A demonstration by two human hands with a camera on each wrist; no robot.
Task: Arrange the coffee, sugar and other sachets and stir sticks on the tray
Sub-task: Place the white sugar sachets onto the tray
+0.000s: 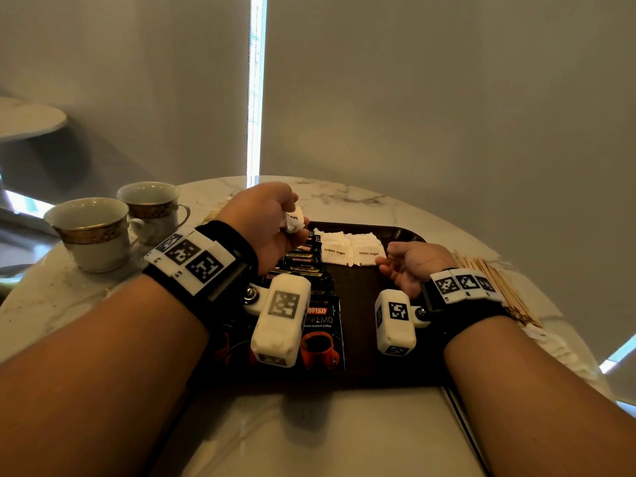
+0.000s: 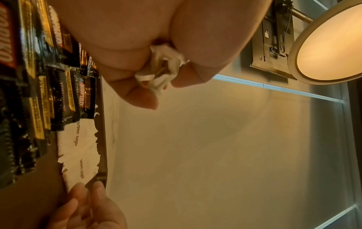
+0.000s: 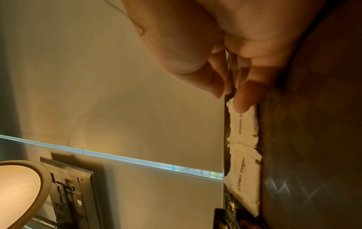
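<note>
Cups first, far left on the table (image 1: 344, 197): I count two teacups (image 1: 90, 232), both off the tray (image 1: 406, 232) and close to my left forearm, so a careless pull back of that arm could knock one.

Next, my left hand (image 1: 265, 225) hovers over the tray's far left corner, its grip closed round a bunch of white sachets (image 1: 295, 220); I cannot tell how many are in the bunch. They look crumpled in the fist, and I judge the risk is that several drop at once and scatter over the coffee sachets (image 1: 309, 270) below. Those dark coffee packs lie in an overlapping column down the left of the tray; I make out at least six, the rest hidden by the wrist camera.

Toward the middle, two brown sugar sachets (image 1: 349, 251) lie side by side along the far rim. My right hand (image 1: 409, 266) has loosely curled fingers, one fingertip (image 3: 243, 99) pressing the right-hand sachet; nothing is pinched. A heavy nudge there could push it up against the rim or skew the pair.

Far right, stir sticks (image 1: 495, 284) lie in a loose pile on the table, too many to count, not yet on the tray. My right wrist sits just beside them and could sweep some off the edge.
</note>
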